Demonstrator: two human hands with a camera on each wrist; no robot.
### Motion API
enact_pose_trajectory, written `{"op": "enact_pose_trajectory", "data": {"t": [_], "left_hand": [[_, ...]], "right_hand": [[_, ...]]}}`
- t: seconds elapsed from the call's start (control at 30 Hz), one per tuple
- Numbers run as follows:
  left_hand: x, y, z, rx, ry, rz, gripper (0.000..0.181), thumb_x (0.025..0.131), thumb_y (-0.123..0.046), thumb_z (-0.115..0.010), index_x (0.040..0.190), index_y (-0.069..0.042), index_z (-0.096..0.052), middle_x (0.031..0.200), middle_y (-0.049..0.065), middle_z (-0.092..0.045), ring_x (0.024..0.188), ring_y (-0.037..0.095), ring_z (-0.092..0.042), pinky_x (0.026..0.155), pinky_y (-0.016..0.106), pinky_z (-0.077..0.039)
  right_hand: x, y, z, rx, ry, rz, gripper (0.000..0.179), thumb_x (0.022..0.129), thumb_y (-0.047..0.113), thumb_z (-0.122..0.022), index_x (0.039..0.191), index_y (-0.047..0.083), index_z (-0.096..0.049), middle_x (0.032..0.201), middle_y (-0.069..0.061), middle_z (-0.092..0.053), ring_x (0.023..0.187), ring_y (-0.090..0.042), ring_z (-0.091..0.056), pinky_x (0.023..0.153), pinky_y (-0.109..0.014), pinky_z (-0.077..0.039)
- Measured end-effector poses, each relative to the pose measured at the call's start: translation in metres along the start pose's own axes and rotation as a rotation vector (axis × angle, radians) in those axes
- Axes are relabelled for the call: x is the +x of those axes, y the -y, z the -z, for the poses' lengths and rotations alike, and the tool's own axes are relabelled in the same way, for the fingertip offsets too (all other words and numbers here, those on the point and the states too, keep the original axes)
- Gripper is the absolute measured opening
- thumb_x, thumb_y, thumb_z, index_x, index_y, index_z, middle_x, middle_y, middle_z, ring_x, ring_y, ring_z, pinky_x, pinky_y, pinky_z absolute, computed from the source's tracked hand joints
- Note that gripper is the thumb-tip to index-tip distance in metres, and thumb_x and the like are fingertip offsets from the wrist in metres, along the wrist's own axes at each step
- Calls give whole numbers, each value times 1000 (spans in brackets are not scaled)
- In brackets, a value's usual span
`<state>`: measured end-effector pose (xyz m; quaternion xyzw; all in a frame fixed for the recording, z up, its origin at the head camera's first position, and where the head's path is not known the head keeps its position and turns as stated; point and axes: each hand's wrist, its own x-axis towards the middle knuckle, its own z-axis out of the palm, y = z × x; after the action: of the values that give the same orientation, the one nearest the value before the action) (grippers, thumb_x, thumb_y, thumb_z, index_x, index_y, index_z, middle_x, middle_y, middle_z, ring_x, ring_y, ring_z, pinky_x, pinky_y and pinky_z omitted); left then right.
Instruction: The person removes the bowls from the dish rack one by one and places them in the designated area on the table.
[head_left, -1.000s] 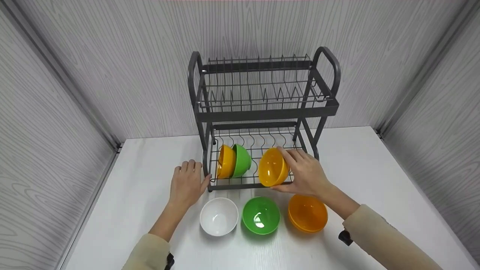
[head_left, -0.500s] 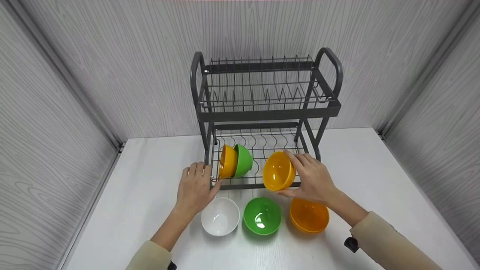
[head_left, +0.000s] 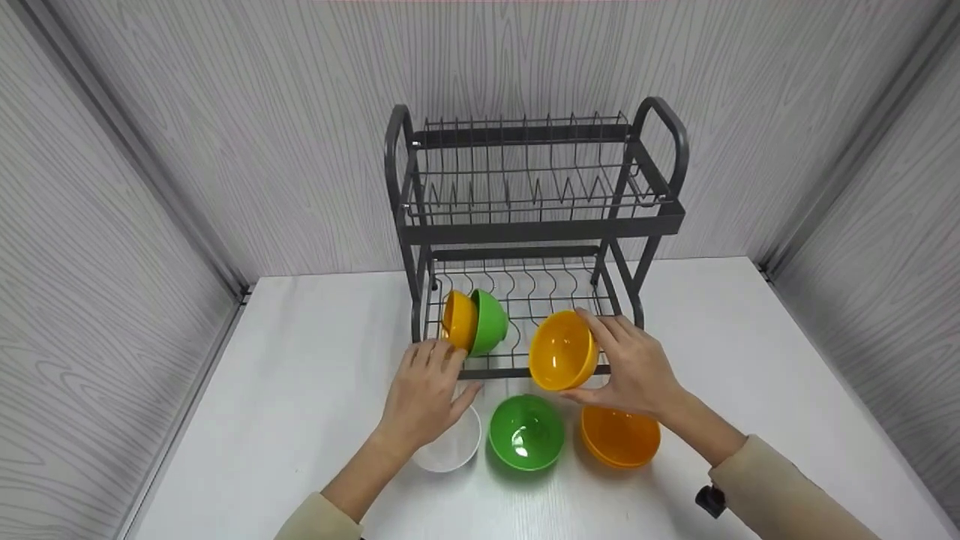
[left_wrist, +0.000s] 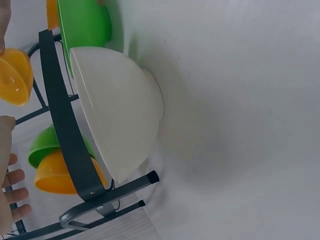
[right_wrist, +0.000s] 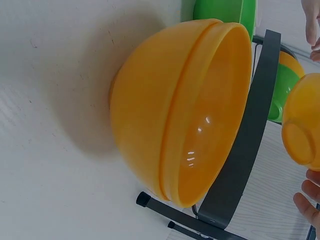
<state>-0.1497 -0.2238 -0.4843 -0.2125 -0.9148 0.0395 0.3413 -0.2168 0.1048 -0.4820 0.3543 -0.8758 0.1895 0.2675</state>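
My right hand (head_left: pixel 634 367) grips a yellow-orange bowl (head_left: pixel 561 351) by its right side, fingers above and thumb below. The bowl hangs tilted over the front edge of the rack's lower tier, its opening facing left and towards me. With nothing in its grasp, my left hand (head_left: pixel 424 394) hovers above the white bowl (head_left: pixel 450 450) and partly covers it; its fingertips are close to the rack's front rail. On the lower tier, a yellow-orange bowl (head_left: pixel 459 321) and a green bowl (head_left: pixel 490 324) stand on edge, side by side. Another green bowl (head_left: pixel 526 435) sits upright on the table.
Two nested orange bowls (right_wrist: pixel 160 110) stand at the right of the front row, partly behind my right hand in the head view. The dark two-tier dish rack (head_left: pixel 540 229) stands near the back wall. White table (head_left: pixel 315 345) extends on both sides.
My left hand has moved right, from beside the rack's left post to above the white bowl. My right hand has drawn the held bowl slightly right and towards me, turning its opening more towards me.
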Motion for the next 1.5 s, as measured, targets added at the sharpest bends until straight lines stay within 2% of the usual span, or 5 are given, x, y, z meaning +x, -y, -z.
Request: {"op": "enact_pose_trajectory", "data": {"t": [0.27,0.47,0.73,1.0,1.5], "left_hand": [[2,-21,-1,-44,-36,-105,49,90,-55,-76,118,-15,-69,113,2,-67,110,21,-62,100,36,-55],[6,-33,-2,-91,-77,-180,46,89,-51,-80,118,-17,-70,113,-1,-69,110,18,-64,102,32,-54],[15,-48,-7,-178,-122,-268,44,87,-48,-83,117,-17,-71,114,-3,-68,111,14,-62,103,28,-54],[15,-60,-17,-191,-125,-304,43,84,-42,-88,115,-18,-72,113,-3,-68,109,14,-62,102,28,-54],[17,-68,-24,-244,-139,-304,21,89,-26,-83,104,-17,-71,104,-3,-67,101,14,-62,96,23,-55]], "right_hand": [[-2,4,1,18,-16,19,120,60,70,-91,154,9,-49,119,-9,-71,101,-26,-67,80,-42,-63],[-3,5,1,26,-46,46,114,72,83,-75,154,8,-50,120,-10,-72,103,-27,-69,79,-41,-64],[-4,9,1,41,-32,35,116,66,74,-86,154,9,-50,126,-10,-72,108,-26,-69,82,-41,-65],[-6,11,1,28,-48,44,116,64,74,-87,153,8,-52,123,-10,-73,105,-25,-68,80,-39,-65],[-8,15,1,48,-15,18,116,67,79,-82,154,9,-51,126,-10,-72,107,-25,-67,83,-40,-65]]}}
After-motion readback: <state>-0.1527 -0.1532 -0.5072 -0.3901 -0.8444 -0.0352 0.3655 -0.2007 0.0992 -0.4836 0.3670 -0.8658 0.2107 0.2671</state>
